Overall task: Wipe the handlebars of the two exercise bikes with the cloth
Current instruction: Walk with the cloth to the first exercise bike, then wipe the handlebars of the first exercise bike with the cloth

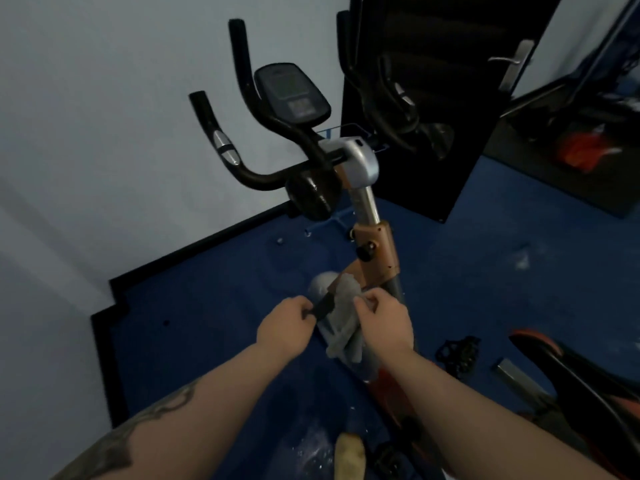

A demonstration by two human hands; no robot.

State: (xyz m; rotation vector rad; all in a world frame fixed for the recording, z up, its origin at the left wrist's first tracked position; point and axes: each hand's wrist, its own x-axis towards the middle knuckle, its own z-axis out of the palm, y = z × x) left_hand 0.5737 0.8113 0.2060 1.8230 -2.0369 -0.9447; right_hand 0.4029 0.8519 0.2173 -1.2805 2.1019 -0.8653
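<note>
An exercise bike stands in front of me with black curved handlebars (249, 174) and a console (291, 93) at the top of a silver and orange post (375, 244). A grey cloth (344, 327) hangs low beside the post. My right hand (384, 318) grips the cloth's upper part. My left hand (285, 322) pinches a dark strip (323, 306) at the cloth's left edge. Both hands are well below the handlebars. A second bike's dark saddle (568, 372) shows at the lower right.
Blue floor (207, 323) runs under the bike. A white wall (86, 133) closes the left side. A dark door or mirror panel (433, 98) stands behind the bike. A black pedal (457, 355) and a metal bar (512, 375) lie at right.
</note>
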